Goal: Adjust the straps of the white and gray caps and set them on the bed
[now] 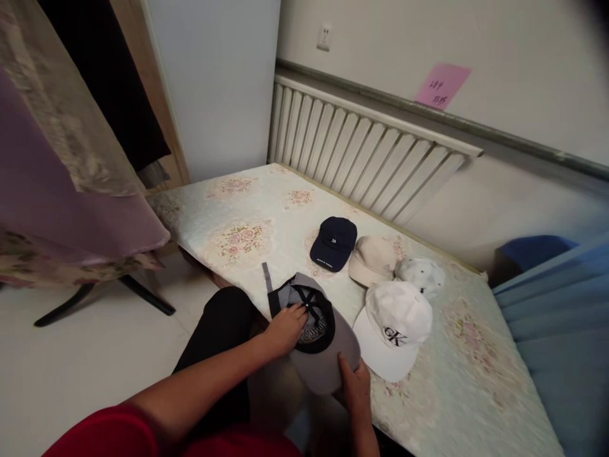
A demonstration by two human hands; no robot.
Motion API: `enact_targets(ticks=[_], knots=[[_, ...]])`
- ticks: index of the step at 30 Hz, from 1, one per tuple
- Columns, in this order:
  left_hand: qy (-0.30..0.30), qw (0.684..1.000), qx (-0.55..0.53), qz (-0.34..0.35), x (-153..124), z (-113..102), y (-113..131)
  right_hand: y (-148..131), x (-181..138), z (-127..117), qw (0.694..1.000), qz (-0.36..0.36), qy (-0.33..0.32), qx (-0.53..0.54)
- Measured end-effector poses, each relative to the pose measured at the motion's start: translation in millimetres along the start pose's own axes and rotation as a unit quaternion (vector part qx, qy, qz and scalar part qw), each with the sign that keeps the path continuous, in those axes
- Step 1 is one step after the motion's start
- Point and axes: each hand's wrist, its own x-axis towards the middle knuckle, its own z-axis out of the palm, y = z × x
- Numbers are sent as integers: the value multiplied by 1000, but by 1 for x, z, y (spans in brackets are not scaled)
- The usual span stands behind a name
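Observation:
A grey cap (320,355) lies upside down at the near edge of the mattress (266,228), its black inside facing up. My left hand (285,329) rests on the cap's inner rim, fingers curled onto it. My right hand (353,381) grips the front edge of the grey brim, thumb on top. Just to the right lies a white cap (392,327) with black letters. Behind it sit a navy cap (333,242), a beige cap (372,259) and a small white dotted cap (422,274).
A white radiator (361,152) runs along the wall behind the mattress. A blue cloth (561,330) lies at the right. On the left a covered stand with purple fabric (61,203) rests on black legs over the white floor. A pink note (441,86) is stuck on the wall.

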Motion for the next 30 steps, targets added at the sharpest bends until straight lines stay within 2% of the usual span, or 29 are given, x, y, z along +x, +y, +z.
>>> enact_targets(ticks=[7, 15, 20, 23, 26, 28, 30], knots=[[20, 999, -24, -7, 6, -6, 3, 6, 3, 0, 1000, 11, -7, -3], [35, 999, -17, 10, 18, 8, 3, 2, 2, 0, 1000, 18, -4, -17], [32, 999, -3, 17, 17, 13, 2, -6, 0, 2, 1000, 18, -3, 22], [22, 1000, -11, 9, 16, 13, 4, -25, -2, 0, 1000, 6, -5, 25], [28, 998, -61, -4, 17, 11, 7, -61, -10, -2, 998, -35, -15, -42], [56, 988, -144, -25, 19, 7, 11, -89, -20, 1, 987, -103, -34, -119], [95, 970, -220, -50, 22, 1, 15, -113, -35, 10, 962, -195, -62, -179]])
